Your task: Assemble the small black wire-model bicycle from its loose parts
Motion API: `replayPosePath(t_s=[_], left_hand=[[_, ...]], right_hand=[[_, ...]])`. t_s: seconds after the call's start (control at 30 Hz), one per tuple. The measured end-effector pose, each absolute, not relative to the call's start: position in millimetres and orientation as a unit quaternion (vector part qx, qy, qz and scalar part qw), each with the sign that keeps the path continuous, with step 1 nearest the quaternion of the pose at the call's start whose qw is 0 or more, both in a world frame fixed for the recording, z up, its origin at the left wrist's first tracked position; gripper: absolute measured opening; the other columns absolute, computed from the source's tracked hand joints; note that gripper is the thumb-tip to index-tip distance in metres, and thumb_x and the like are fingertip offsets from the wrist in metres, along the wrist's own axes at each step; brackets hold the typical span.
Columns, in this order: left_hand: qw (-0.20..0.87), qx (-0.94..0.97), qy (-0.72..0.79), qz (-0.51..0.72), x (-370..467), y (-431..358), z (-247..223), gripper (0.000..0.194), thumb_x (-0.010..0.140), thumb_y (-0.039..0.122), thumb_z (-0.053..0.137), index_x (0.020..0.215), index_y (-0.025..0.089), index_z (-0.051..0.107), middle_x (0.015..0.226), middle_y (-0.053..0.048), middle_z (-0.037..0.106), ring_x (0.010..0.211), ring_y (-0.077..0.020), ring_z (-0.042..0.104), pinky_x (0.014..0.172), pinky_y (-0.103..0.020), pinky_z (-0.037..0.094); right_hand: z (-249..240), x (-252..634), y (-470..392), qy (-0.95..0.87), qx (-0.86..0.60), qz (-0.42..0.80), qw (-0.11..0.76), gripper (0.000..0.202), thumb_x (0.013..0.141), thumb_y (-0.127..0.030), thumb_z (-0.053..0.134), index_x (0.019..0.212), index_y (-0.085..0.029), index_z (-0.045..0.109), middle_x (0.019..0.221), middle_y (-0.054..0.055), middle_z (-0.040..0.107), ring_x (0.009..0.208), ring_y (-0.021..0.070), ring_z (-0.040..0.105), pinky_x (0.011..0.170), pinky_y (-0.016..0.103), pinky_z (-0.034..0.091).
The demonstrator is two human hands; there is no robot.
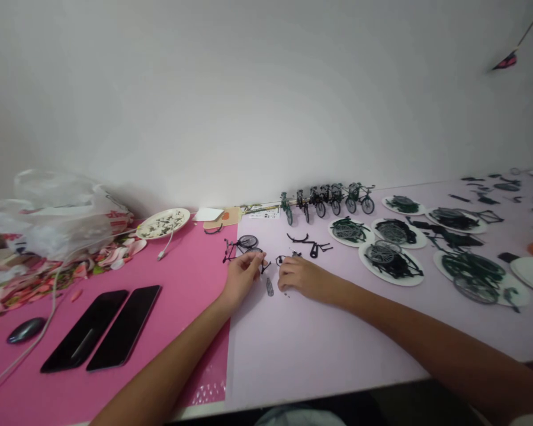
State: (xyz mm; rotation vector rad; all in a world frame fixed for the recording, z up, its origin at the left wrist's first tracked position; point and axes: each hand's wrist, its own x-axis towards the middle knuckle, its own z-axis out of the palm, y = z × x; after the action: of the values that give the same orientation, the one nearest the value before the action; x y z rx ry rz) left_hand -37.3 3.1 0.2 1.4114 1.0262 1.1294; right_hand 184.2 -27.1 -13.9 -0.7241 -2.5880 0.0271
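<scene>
Table (320, 349): both hands (244, 275) seemingly pinching.

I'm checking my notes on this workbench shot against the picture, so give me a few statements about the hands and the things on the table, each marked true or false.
1. The left hand rests at a small half-built bicycle model. True.
2. Two dark phones lie side by side on the pink mat. True.
3. The finished bicycle models stand in a row at the front edge of the table. False: they stand at the back, by the wall.
4. The right hand holds a computer mouse. False: the mouse lies far left, away from both hands.
5. White plates to the right hold loose bicycle parts. True.
</scene>
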Motion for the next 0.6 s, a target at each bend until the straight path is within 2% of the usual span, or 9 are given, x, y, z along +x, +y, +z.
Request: replayPosePath(t_s=[0.33,0.5,0.6], left_hand=[[0.516,0.587,0.417,0.465,-37.1,1.7,-0.1,0.049,0.079,0.061,0.078,0.092,0.013,0.077,0.081,-0.006,0.071,0.047,-0.0073,0.047,0.046,-0.024,0.036],[0.513,0.6,0.409,0.457,-37.6,4.8,-4.5,0.049,0.079,0.062,0.078,0.087,0.013,0.076,0.08,-0.006,0.071,0.047,-0.0074,0.047,0.047,-0.024,0.037],[0.509,0.609,0.408,0.452,-38.1,5.0,-5.0,0.047,0.08,0.06,0.078,0.083,0.013,0.075,0.08,-0.006,0.072,0.048,-0.0072,0.048,0.049,-0.023,0.039]], right_hand=[[1.4,178.9,-38.6,-0.935,-0.313,-0.132,0.1,0.026,0.095,0.004,0.051,0.097,-0.017,0.067,0.098,0.008,0.065,0.097,0.0246,0.053,0.082,0.037,0.039],[-3.0,176.5,-36.9,-0.925,-0.332,-0.148,0.113,0.02,0.104,-0.007,0.048,0.099,-0.016,0.065,0.099,0.009,0.065,0.096,0.0252,0.054,0.083,0.038,0.042],[-9.8,175.5,-31.6,-0.919,-0.344,-0.112,0.156,0.019,0.108,-0.014,0.047,0.1,-0.017,0.065,0.099,0.009,0.065,0.096,0.0257,0.055,0.083,0.039,0.044]])
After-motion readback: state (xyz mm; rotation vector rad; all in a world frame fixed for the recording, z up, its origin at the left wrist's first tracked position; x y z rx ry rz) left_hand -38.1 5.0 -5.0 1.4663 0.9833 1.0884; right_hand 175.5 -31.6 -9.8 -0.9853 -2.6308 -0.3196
